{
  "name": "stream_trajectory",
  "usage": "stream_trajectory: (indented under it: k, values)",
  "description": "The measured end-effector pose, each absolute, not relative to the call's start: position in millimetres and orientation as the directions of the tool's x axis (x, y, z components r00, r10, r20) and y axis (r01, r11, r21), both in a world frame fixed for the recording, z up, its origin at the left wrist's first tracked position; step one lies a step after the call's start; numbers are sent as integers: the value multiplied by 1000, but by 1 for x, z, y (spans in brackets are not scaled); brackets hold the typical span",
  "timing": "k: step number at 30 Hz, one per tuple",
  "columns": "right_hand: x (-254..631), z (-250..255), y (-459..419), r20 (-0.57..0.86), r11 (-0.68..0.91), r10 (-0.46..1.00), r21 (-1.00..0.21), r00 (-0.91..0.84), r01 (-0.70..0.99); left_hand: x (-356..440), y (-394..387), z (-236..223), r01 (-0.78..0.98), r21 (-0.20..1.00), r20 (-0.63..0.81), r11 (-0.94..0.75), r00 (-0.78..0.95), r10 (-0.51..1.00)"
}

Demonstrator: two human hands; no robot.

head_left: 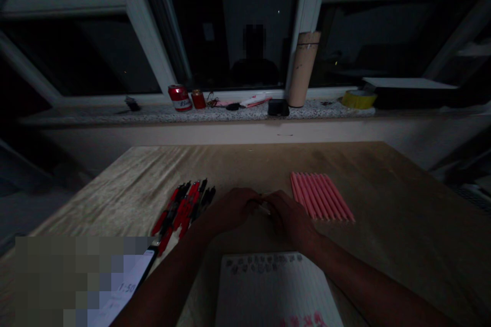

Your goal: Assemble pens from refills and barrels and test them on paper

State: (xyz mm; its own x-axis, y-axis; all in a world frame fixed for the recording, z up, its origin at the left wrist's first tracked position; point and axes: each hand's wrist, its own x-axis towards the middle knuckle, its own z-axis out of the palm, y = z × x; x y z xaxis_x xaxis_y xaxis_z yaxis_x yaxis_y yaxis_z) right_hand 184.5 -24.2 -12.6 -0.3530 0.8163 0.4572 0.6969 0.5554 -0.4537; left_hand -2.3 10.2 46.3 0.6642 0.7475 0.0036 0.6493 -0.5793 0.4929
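My left hand (233, 209) and my right hand (287, 217) meet at the middle of the wooden table (383, 189), fingers curled together around a thin pen-like thing (263, 208) that is mostly hidden in the dim light. A heap of red and black pens (182, 209) lies just left of my left hand. A neat row of pink sticks (321, 196) lies just right of my right hand. A spiral notebook (276, 288) sits between my forearms near the front edge.
A lit phone (125, 286) lies at the front left. The stone window sill (115, 115) behind the table holds a red can (179, 97), a cardboard tube (303, 69), a yellow tape roll (358, 99) and small items. Dark windows stand behind.
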Motion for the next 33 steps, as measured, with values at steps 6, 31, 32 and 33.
stream_trajectory:
  k: [6,31,32,33]
  values:
    - [184,-14,-23,471,544,821,-471,-323,694,-1,11,46,636,526,12,-564,658,753]
    - [184,-19,-23,507,552,805,-444,-310,706,0,10,49,530,672,61,-517,657,752]
    - [184,-19,-23,510,555,803,-451,-309,699,0,10,49,526,675,60,-518,660,749]
    - [184,-19,-23,512,556,803,-457,-306,694,0,10,49,523,676,60,-520,663,746]
